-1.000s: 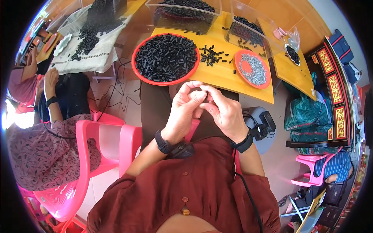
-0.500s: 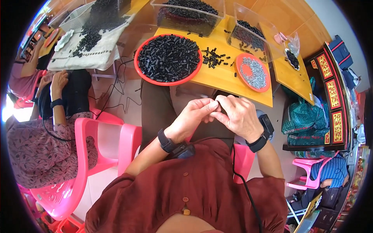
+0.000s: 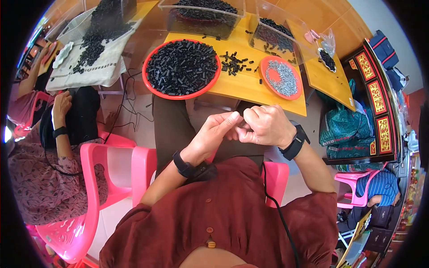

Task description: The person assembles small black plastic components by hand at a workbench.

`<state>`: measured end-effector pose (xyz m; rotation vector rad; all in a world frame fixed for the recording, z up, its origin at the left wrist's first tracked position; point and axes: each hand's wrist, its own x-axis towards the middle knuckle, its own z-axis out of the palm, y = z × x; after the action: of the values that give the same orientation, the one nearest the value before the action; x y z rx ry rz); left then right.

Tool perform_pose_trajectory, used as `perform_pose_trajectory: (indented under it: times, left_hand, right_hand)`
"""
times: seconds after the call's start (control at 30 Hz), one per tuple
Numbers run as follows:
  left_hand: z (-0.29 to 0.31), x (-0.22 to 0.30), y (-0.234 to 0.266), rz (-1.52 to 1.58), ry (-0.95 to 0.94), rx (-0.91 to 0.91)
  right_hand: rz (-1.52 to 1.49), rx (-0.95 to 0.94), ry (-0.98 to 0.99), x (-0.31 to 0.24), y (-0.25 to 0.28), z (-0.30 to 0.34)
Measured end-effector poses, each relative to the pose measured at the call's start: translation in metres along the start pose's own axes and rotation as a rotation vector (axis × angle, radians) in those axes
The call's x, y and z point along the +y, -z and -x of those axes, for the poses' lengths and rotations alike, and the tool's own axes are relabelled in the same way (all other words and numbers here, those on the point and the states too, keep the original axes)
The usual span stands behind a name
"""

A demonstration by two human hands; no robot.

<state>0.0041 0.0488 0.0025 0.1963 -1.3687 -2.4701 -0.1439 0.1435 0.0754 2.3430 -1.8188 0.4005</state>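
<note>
Hands (image 3: 243,127) dropped lower vs earlier, fingertips together over lap.

This looks like a small home workshop for piecework assembly: a yellow worktop (image 3: 250,85) carries a red tray of small black parts (image 3: 181,67), a smaller red dish of metal screws (image 3: 281,78) and clear bins of more black parts (image 3: 203,13). Pink plastic chairs (image 3: 105,178) stand about, another seated person (image 3: 40,169) works at nine o'clock, and a carved red-and-gold cabinet (image 3: 380,116) stands at three o'clock.
</note>
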Motion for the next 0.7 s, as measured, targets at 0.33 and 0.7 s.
perform_pose_trajectory:
  times: [0.33, 0.7]
  left_hand:
    - [-0.003, -0.018, -0.002, -0.043, 0.041, 0.043]
    - [-0.006, -0.013, 0.006, 0.062, 0.111, 0.104]
  right_hand:
    - [-0.105, -0.011, -0.185, 0.0, -0.015, 0.017]
    - [0.012, 0.451, -0.701, 0.134, 0.035, -0.03]
